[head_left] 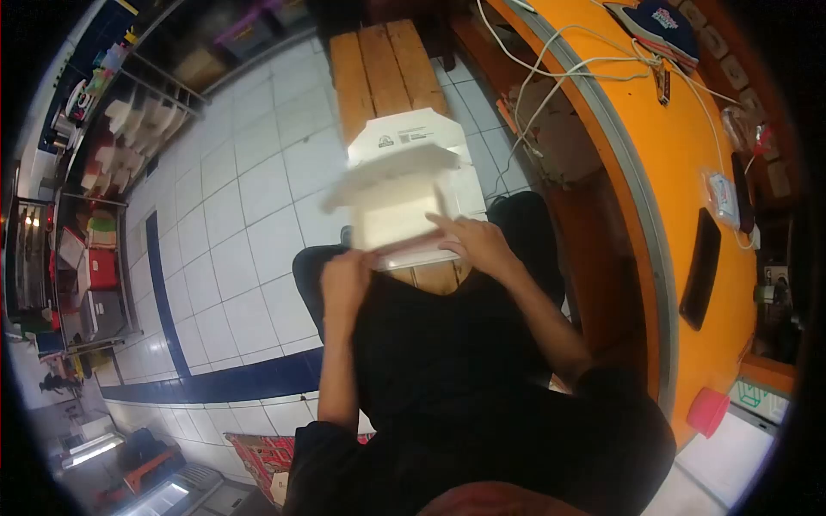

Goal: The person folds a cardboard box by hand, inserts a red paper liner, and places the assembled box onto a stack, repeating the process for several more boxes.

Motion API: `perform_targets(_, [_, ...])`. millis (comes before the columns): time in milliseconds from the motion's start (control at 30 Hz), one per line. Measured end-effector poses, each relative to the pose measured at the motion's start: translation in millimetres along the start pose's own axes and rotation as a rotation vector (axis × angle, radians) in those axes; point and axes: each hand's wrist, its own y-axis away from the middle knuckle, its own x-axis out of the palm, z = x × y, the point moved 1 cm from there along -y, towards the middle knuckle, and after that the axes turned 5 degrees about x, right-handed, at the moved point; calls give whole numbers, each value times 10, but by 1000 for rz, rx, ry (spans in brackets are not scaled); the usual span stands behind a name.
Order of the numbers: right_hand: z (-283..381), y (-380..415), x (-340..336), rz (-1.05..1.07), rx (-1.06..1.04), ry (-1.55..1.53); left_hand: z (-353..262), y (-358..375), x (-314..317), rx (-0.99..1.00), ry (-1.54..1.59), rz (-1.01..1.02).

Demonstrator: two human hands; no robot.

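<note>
A white cardboard box (398, 211), partly folded up and blurred by motion, stands in front of me with its lid flap raised at the far side. My left hand (346, 273) is closed at its near left corner, the fingertips mostly hidden. At the near right corner, my right hand (473, 241) pinches the front wall, the index finger reaching over the inside. Under and behind the box lie flat white cardboard pieces (404, 129) with small dark print. They rest on a wooden bench (379, 73) between my legs.
An orange counter (619, 146) curves along my right, carrying white cables (559, 73), a dark cap (658, 30), a black flat object (701, 268) and a pink cup (708, 411). Shelves (129, 138) with stacked white items stand on the left, beyond the tiled floor (249, 206).
</note>
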Motion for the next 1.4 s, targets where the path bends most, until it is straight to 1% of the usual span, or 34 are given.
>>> perform_targets(33, [116, -22, -125, -14, 50, -75, 118, 65, -188, -22, -78, -57])
perform_targets(67, [149, -43, -188, -28, 99, -152, 242, 197, -378, -159, -19, -186])
perform_targets(100, [97, -80, -193, -24, 104, -155, 484, 433, -579, -335, -167, -189])
perform_targets(133, [19, -139, -177, -59, 191, -177, 1134, 953, -611, -361, -95, -336])
perform_targets(167, [-76, -207, -148, -95, 278, -202, 1151, 1334, -1002, -645, -200, -273])
perform_targets(200, [-229, -291, -70, -97, 284, -217, 1438, 1877, -1219, -956, -433, -158])
perform_targets(233, [-419, -374, 51, -202, 359, -134, 1903, 2564, -1391, -1217, -554, 89])
perform_targets(267, [-537, -435, 143, -303, 439, -54, 2378, 3578, -1488, -1221, -647, 131])
perform_targets(300, [-510, -468, 61, -251, 525, -50, 2383, 4116, -1663, -1509, -540, 77])
perform_targets(333, [-548, -535, 68, -205, 609, -23, 2364, 4871, -1634, -1328, -645, -57])
perform_targets(367, [-589, -593, 105, -155, 692, 5, 2664, 5301, -1604, -1317, -674, -60])
perform_targets(433, [-658, -628, 220, -146, 722, -53, 2631, 5589, -1545, -972, -245, -133])
perform_targets(500, [-758, -619, 257, -135, 725, -68, 2312, 5835, -1256, -631, 208, -202])
perform_targets(533, [-801, -620, 290, -196, 695, -102, 2244, 5670, -1064, -626, -332, -120])
perform_targets(567, [-820, -639, 306, -261, 663, -137, 2279, 5263, -773, -588, -868, -28])
perform_targets(633, [-805, -645, 288, -267, 679, -166, 1413, 3621, -827, -1192, -329, 120])
perform_targets(667, [-800, -625, 264, -272, 705, -202, 1674, 3423, -534, -880, -300, -85])
perform_targets(700, [-809, -607, 269, -284, 701, -194, 1699, 2985, -394, -811, -315, -144])
perform_targets(733, [-816, -596, 293, -326, 668, -157, 1412, 2364, -449, -865, -213, -153])
perform_targets(833, [-676, -519, 207, -405, 625, -106, 1017, 1147, -363, -624, 85, -368])
perform_targets(867, [-648, -486, 212, -438, 597, -105, 832, 801, -365, -544, 164, -391])
perform_targets(933, [-673, -445, 265, -515, 529, -94, 693, 287, -180, -312, 48, -372])
perform_targets(967, [-614, -409, 228, -533, 524, -88, 494, 70, -167, -301, 113, -339])
perform_targets(1033, [-516, -375, 92, -771, 386, 93, 363, -213, 64, -231, 193, -290])
perform_targets(1067, [-661, -412, 134, -784, 422, -52, 294, -290, 181, -231, 246, -275])
perform_targets(1100, [-730, -432, 127, -799, 412, -42, 217, -373, 276, -230, 298, -260])
perform_targets(1133, [-775, -398, 136, -806, 475, -429, 140, -431, 342, -281, 326, -192])
perform_targets(1167, [-817, -355, 161, -786, 528, -820, 69, -465, 395, -282, 335, -198])
perform_targets(1200, [-785, -317, 137, -748, 598, -936, -10, -484, 420, -343, 346, -136])
perform_targets(1233, [-900, -312, 222, -744, 599, -930, -155, -507, 320, -406, 354, -70])
perform_targets(1267, [-1014, -332, 311, -658, 567, -905, -267, -519, 196, -479, 435, 66])
perform_targets(1300, [-1099, -326, 388, -572, 540, -881, -190, -518, 327, -483, 438, 70])
perform_targets(1367, [-1003, -297, 464, -520, 509, -797, 66, -456, 664, -356, 630, -84])
perform_targets(1400, [-896, -330, 488, -477, 464, -716, 5, -450, 622, -388, 490, -103])
